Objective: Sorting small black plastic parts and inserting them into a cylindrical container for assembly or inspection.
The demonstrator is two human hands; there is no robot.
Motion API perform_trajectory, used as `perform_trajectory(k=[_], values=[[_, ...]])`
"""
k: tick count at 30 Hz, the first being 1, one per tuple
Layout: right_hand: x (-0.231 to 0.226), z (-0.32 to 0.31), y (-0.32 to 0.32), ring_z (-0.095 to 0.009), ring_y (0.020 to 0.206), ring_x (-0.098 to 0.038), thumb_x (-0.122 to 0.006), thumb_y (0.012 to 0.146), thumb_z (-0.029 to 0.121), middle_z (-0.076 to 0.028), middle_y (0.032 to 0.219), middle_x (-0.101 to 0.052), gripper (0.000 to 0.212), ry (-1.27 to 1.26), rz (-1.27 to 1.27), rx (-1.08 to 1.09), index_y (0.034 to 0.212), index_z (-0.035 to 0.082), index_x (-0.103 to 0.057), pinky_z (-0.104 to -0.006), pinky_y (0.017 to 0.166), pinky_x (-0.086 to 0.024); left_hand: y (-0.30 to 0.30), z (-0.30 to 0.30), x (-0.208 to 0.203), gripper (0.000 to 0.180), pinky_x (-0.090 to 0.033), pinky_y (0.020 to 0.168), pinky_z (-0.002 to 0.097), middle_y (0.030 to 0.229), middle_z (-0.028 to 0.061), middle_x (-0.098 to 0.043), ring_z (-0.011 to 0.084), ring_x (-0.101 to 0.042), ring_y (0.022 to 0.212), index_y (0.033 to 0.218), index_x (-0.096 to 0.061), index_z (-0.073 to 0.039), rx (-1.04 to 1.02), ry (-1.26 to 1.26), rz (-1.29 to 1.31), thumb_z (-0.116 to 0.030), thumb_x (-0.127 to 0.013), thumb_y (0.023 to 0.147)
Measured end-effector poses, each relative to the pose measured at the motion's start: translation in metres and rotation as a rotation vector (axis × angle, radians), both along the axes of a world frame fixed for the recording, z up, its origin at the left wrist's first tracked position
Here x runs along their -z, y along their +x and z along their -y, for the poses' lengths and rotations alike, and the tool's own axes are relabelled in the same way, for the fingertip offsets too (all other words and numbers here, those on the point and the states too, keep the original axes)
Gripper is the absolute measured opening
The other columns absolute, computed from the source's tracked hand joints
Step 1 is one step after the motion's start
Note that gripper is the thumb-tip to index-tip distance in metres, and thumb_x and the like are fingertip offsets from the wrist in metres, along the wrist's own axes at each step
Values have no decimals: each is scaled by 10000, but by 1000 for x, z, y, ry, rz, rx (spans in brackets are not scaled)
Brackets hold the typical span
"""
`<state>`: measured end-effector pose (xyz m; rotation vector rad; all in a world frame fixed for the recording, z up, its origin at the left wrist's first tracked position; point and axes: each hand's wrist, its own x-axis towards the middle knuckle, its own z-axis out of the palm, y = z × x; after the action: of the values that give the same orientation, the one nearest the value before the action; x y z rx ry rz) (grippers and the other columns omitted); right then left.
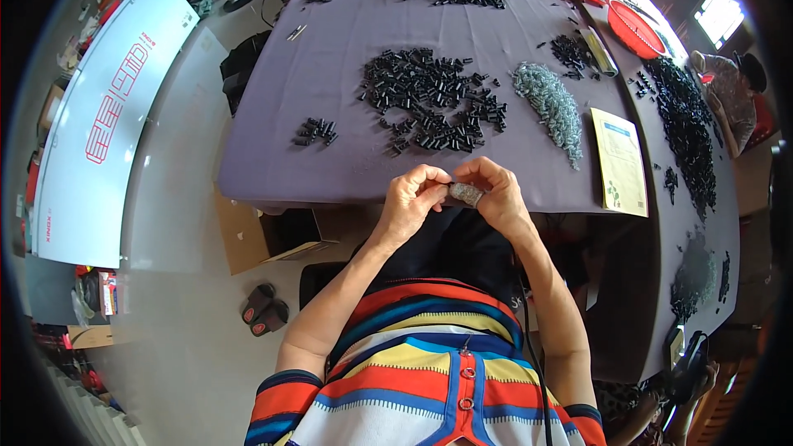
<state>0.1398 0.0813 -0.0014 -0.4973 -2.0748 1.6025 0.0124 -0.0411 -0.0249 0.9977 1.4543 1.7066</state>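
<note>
Just off the table's near edge, my two hands meet at the fingertips. My left hand (415, 201) is closed in a pinch, thumb against forefinger. My right hand (500, 196) is closed too, its fingers curled over from the right. Between them is a grey, speckled, stubby cylinder (467, 193), lying where my right thumb would be; I cannot tell whether it covers the thumb or is held. Something tiny and dark shows at the meeting fingertips, too small to name. Beyond my hands lies a wide pile of short black tube-like pieces (434, 97).
A heap of small clear pieces (549, 107) lies right of the black pile, near a yellow booklet (619, 161). A small black cluster (315, 132) is at left. Red baskets (634, 29) stand far right. Below the table sits an open cardboard box (244, 235). Other people sit around.
</note>
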Motion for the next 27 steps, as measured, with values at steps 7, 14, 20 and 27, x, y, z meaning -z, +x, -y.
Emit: perform_trajectory(k=[7,14,20,27], values=[[0,-2,-18,-66,762,-590,-727,820,79,0,805,-640,171,-205,-9,-81,932,13,-616,-255,685,-500,-6,0,1,102,-480,605,229,760,32,-611,96,-568,629,990,-605,-1,-86,151,270,16,-575,893],[-2,3,-67,-323,786,-630,-648,759,48,-105,875,-618,195,622,18,26,947,97,-645,-388,673,-515,-58,12,-11,110,-473,567,244,836,72,-623,111,-565,622,998,-608,-15,-342,331,396,7,-607,890],[3,25,-105,-302,822,-633,-611,779,70,-119,854,-583,95,873,158,35,872,53,-599,-400,685,-533,-66,17,-12,103,-483,551,236,778,33,-604,94,-565,613,986,-609,-13,-442,327,432,17,-606,888],[6,24,-116,-309,841,-625,-587,777,35,-134,861,-573,104,953,226,7,880,43,-575,-398,705,-530,-66,17,-2,127,-479,578,259,883,79,-637,114,-573,656,1024,-601,-13,-398,250,432,9,-586,900]])
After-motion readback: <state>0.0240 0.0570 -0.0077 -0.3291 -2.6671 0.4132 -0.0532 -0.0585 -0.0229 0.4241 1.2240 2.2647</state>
